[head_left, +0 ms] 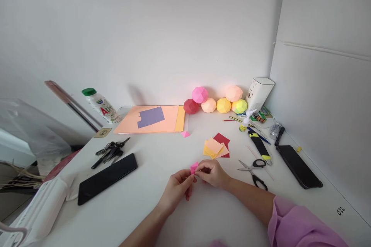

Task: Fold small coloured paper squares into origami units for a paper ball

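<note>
Lilac cloth sleeve [301, 220]: one, seen at the lower right, nearest the camera
Left hand [177, 186]: small bright-pink folded paper piece [194, 168] held in a narrow, pinched grip
Right hand [215, 173]: same piece pinched by its grip from the other side
Held piece: one, kept between both hands over the white table [156, 162]
Creasing risk: paper could be bent or torn if pulled unevenly
Forearm risk: black-handled metal scissors [251, 168], one pair, could be nudged by the right arm
Counted: six faceted paper balls [223, 105], one loose pink paper piece [185, 134]
Uncounted: overlapped coloured paper sheets [214, 146]
</note>
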Tool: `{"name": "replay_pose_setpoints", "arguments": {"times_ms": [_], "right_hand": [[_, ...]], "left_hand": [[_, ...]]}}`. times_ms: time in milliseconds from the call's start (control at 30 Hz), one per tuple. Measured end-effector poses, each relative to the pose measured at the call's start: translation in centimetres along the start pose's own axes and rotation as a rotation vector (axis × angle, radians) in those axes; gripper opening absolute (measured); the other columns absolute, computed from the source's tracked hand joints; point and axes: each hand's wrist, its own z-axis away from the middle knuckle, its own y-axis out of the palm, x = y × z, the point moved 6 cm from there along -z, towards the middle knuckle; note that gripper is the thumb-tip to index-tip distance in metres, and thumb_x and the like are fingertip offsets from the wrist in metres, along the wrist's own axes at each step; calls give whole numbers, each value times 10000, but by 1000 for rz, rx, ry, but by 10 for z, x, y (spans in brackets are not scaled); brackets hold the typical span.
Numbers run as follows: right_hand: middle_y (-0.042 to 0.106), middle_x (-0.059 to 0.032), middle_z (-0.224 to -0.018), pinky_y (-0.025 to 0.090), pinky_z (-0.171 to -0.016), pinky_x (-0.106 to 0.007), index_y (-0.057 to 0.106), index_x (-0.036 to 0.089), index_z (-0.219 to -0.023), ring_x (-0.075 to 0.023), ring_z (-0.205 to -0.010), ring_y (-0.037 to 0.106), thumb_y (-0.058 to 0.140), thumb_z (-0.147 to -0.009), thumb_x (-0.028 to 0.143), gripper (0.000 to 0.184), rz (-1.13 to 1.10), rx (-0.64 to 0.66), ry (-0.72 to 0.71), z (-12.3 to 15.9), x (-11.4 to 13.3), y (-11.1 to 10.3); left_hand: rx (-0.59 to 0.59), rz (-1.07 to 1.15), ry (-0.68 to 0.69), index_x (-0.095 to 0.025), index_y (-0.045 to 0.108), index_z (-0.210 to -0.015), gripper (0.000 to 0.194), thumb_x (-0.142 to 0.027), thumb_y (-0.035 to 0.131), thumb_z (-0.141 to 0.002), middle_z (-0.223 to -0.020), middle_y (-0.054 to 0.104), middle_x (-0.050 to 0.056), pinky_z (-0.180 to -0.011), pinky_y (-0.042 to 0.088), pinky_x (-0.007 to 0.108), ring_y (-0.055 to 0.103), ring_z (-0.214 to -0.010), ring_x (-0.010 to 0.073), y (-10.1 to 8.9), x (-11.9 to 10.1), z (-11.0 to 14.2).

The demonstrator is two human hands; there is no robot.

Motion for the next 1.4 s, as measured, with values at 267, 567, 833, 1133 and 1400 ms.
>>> {"name": "replay_pose_setpoints", "arguments": {"times_ms": [267,567,833,1133,1400], "right_hand": [[553,44,-695,430,-438,-207,448,199,-840,-76,-471,505,673,-748,351,286,-133,-1,116,0,-9,0],[564,8,-640,394,-472,-218,538,157,-786,-98,-516,512,577,-828,409,258,31,103,101,0,-5,3],[467,46,-548,349,-430,-199,512,158,-694,-84,-458,472,563,-832,370,258,39,101,94,-1,-8,3],[433,54,-564,299,-436,-186,512,159,-708,-69,-482,384,545,-748,156,52,49,135,83,1,-1,5],[415,59,-555,276,-447,-184,483,158,-648,-65,-497,354,516,-634,89,78,90,145,75,0,-1,6]], "left_hand": [[-21,-2,-12,-151,563,-669,353,-499,608,-704,-418,477,-52,-376,329,202,394,-357,76,0,3,-1],[-11,42,6,-152,549,-672,344,-486,627,-697,-566,554,-20,-372,350,205,416,-381,66,1,2,-2],[-42,-32,11,-185,469,-629,363,-506,614,-713,-416,466,-62,-350,335,199,411,-358,82,0,6,-3],[-26,3,20,-190,444,-618,344,-476,605,-720,-434,464,-64,-350,340,200,420,-359,82,1,5,-4],[-10,-127,-9,-209,406,-586,320,-435,592,-715,-381,463,-65,-351,305,193,379,-331,77,7,-1,2]]}}
